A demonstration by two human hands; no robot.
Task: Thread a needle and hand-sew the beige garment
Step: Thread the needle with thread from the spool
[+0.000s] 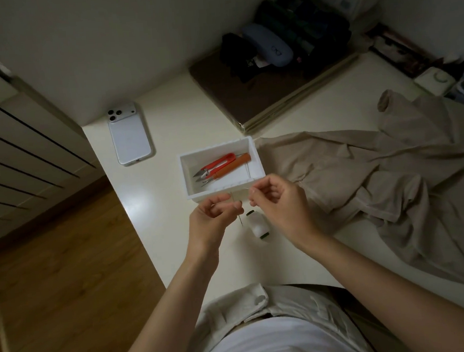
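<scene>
Pale worktop in a dim room. The left hand pinches a near-upright needle. The right hand, just right of it, has its fingers pinched together, presumably on thread too fine to see. The beige garment lies farther right.

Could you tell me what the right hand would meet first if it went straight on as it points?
Probably the needle pinched in the left hand, just ahead of the right hand; depth is hard to judge.
</scene>
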